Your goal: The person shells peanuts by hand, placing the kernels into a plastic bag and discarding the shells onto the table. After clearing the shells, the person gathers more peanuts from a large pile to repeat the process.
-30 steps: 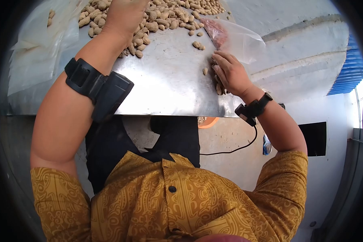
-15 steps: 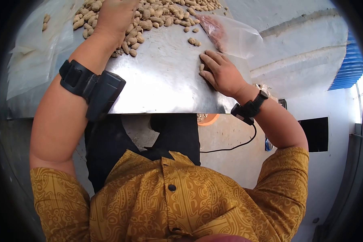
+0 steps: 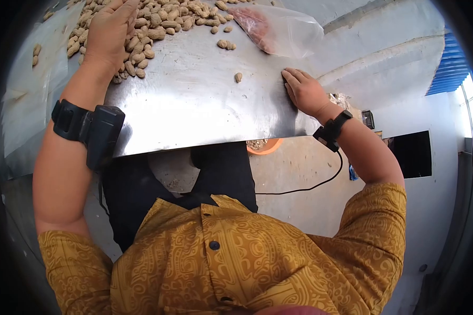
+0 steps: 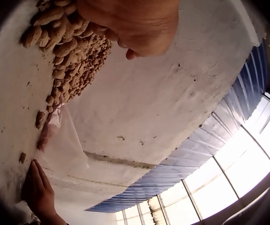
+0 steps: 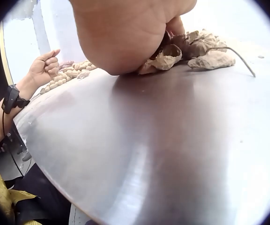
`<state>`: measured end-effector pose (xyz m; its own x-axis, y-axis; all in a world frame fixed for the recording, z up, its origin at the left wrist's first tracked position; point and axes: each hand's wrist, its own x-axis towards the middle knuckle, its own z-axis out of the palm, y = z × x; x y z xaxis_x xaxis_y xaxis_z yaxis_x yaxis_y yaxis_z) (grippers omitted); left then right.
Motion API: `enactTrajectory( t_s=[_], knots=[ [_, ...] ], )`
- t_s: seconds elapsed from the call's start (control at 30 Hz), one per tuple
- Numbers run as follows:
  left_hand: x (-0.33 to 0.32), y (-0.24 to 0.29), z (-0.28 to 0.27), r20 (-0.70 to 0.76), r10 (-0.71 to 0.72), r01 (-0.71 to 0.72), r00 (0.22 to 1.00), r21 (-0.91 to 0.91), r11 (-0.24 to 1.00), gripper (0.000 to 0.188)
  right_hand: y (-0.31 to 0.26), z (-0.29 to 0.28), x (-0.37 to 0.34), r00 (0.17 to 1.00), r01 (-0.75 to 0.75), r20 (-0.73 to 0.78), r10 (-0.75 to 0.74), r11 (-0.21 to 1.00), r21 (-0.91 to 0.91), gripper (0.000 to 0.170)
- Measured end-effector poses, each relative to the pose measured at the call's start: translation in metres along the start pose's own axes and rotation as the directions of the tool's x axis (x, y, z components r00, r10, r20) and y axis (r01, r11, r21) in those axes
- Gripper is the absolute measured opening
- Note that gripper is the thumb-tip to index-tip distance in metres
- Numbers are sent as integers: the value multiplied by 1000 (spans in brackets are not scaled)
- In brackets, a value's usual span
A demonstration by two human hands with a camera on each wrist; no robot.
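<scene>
My left hand is above the near left part of a heap of unshelled peanuts on the metal table. In the right wrist view its fingers are curled, and nothing shows between them. At the right side of the tabletop, my right hand lies with its fingers stretched out together. Beside its palm, in the right wrist view, are empty, broken peanut shells, one with a thin stem, partly hidden by the hand. A lone peanut lies left of this hand.
Beyond my right hand lies a clear plastic bag with reddish shelled nuts in it. Clear plastic sheeting covers the table's left side. An orange tub with shells stands on the floor below the front edge. A cable hangs from the right wrist camera.
The head view has turned, so the table appears farther left. My right hand has slid rightward along the table, away from the lone peanut. My left hand stays by the heap.
</scene>
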<state>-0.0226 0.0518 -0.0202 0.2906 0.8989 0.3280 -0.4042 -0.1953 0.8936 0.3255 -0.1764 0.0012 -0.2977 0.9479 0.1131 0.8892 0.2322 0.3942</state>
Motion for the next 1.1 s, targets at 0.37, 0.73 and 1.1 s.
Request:
enactTrajectory(
  t_s=[0.37, 0.73, 1.1],
  knots=[
    [4, -5, -9, -38, -59, 59, 998, -10, 998, 35, 95, 47, -70, 988, -148, 44, 149, 988, -32, 29],
    [-1, 3, 4, -52, -65, 65, 997, -7, 998, 39, 153, 65, -104, 895, -437, 49, 444, 893, -107, 24],
    [-15, 24, 35, -142, 47, -41, 989, 46, 998, 16, -9, -53, 19, 955, 173, -280, -98, 951, 258, 15]
  ],
)
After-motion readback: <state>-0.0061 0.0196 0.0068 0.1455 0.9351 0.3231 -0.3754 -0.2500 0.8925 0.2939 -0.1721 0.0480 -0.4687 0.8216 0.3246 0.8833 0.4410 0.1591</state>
